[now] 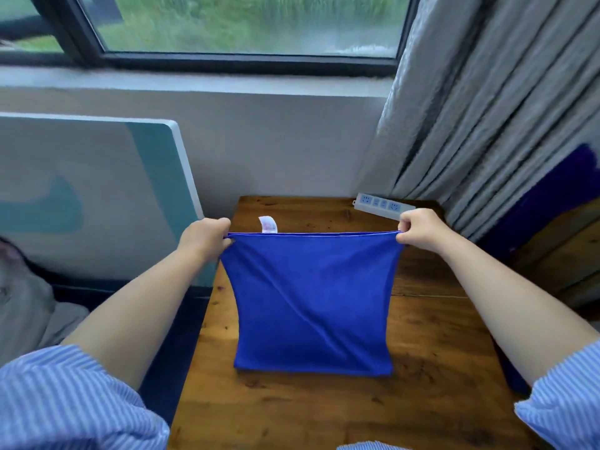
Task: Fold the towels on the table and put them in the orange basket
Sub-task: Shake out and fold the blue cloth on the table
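Observation:
A blue towel [313, 303] hangs stretched over the wooden table [435, 345], its lower edge resting on the tabletop. My left hand [204, 237] pinches the towel's upper left corner and my right hand [422, 230] pinches the upper right corner. The top edge is pulled taut between them. A small white label [268, 224] sticks up from the top edge near the left hand. No orange basket is in view.
A white power strip [383, 206] lies at the table's far right corner. Grey curtains [487, 118] hang to the right, with a dark blue cloth [558, 190] beside them. A white and teal board [97, 190] leans against the wall on the left.

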`<state>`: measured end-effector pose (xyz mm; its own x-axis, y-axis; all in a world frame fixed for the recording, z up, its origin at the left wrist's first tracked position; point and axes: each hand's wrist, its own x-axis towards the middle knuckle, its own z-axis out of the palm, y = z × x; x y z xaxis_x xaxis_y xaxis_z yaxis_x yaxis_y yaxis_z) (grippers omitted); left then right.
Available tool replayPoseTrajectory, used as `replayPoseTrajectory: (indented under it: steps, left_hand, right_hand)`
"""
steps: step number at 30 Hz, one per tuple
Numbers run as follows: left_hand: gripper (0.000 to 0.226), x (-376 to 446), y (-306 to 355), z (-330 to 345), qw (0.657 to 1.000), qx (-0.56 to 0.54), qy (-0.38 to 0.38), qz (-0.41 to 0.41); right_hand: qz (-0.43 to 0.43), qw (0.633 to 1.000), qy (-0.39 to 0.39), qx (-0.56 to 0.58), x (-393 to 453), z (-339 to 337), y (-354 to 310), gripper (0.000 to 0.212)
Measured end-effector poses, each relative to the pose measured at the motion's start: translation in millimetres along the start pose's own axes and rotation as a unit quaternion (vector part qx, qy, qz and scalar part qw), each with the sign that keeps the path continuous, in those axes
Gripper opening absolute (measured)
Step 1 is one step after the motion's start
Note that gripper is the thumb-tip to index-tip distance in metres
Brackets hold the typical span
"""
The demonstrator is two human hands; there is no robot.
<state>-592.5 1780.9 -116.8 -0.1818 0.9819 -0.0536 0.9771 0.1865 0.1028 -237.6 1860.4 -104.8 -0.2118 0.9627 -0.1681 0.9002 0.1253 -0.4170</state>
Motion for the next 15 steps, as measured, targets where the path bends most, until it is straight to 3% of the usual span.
replayPoseTrajectory:
  steps: [4,7,12,15]
  left_hand:
    - [0.012,-1,9,-27,0.997,0.003,0.06,0.043]
    - [0.02,3,18,-51,0.991,0.069,0.096,0.054]
    - [0.024,9,21,-93,0.975,-0.039,0.213,0.054]
    - [0.023,3,23,-101,0.981,-0.045,0.179,0.062]
  right_hand:
    - [-0.024,0.998,0.055,-0.007,-12,-31,-5,0.013]
    - [-0.044,0.992,0.105,-0.062,-14,-49,-17,0.025]
    - [-0.088,0.954,0.281,-0.052,-14,-86,-29,0.024]
    - [-0.108,0.954,0.272,-0.071,-17,-93,-28,0.023]
